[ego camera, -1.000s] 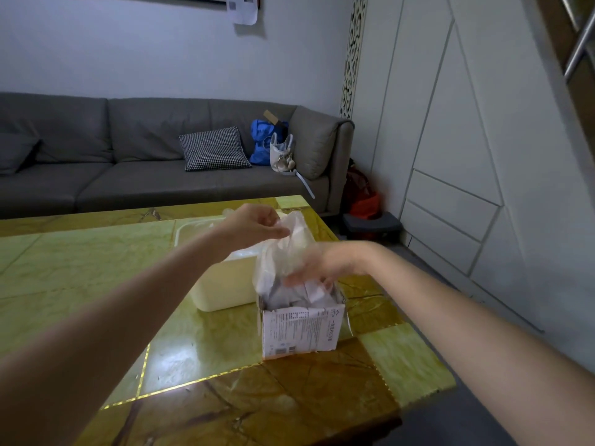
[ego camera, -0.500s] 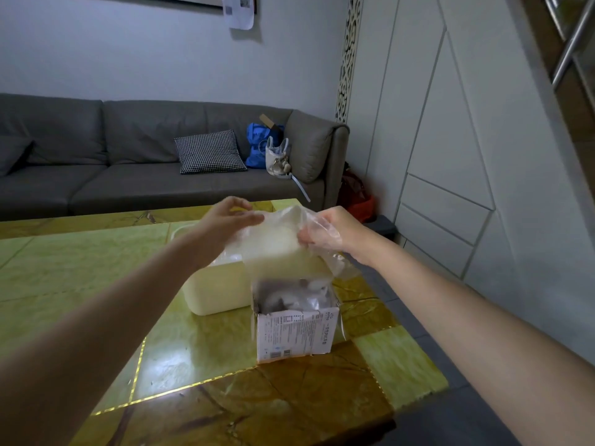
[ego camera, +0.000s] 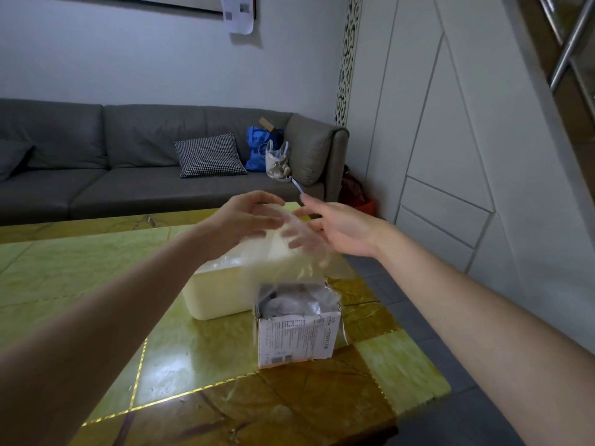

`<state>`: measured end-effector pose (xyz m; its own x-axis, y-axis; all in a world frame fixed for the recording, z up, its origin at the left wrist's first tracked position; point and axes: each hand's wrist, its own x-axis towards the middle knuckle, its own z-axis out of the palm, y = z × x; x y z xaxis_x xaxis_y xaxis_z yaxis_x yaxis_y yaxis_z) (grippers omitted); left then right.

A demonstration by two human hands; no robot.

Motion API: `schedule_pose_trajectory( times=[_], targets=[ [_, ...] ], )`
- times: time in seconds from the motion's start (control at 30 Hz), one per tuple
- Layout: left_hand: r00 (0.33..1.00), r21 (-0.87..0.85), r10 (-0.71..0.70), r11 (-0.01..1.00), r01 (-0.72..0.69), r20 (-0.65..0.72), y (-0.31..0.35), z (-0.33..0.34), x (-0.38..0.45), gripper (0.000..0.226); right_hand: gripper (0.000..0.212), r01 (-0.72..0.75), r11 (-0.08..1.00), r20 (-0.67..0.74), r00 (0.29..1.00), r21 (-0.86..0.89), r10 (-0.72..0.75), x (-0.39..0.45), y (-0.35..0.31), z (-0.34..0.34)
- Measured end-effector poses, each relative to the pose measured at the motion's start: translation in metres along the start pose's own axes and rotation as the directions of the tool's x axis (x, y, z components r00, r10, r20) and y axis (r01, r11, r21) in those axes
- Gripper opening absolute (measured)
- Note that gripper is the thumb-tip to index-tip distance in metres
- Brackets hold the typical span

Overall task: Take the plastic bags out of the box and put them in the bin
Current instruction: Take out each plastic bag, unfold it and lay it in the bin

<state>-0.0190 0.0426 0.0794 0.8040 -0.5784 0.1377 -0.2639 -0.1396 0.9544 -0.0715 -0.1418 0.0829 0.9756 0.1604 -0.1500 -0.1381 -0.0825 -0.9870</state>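
A clear plastic bag (ego camera: 283,259) hangs in the air above the cream bin (ego camera: 219,297) and the small white cardboard box (ego camera: 299,339). My left hand (ego camera: 244,223) pinches the bag's top edge between thumb and fingers. My right hand (ego camera: 341,230) is just to the right of the bag, fingers straight and spread, some of them showing through the plastic. More crumpled plastic bags (ego camera: 296,300) fill the open box. The box stands right in front of the bin, near the table's right edge.
Bin and box sit on a glossy green and brown stone table (ego camera: 80,268). Behind it runs a grey sofa (ego camera: 128,156) with a checked cushion (ego camera: 209,156) and a blue bag (ego camera: 257,149). White wall panels (ego camera: 450,156) and grey floor lie to the right.
The bag came up out of the box and was spread between both hands. My right hand has since let go and opened, while both hands rose a little above the bin.
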Motion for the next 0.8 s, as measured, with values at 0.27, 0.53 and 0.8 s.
schedule_pose_trajectory(
  times=[0.27,0.53,0.8],
  targets=[
    [0.981,-0.03,-0.163,0.986,0.167,0.102,-0.025,-0.005,-0.01,0.038,0.012,0.24,0.971,-0.329,0.918,0.015,-0.222,0.01,0.003,0.011],
    [0.965,-0.007,-0.22,0.975,0.221,-0.141,-0.033,-0.026,-0.004,0.011,0.021,0.351,0.909,-0.479,0.852,0.222,-0.212,0.009,0.006,-0.002],
    [0.793,0.096,-0.089,0.978,0.183,-0.603,-0.024,-0.075,0.021,0.01,0.036,0.248,0.83,-0.254,0.874,-0.499,-0.414,0.05,-0.001,0.019]
  ],
)
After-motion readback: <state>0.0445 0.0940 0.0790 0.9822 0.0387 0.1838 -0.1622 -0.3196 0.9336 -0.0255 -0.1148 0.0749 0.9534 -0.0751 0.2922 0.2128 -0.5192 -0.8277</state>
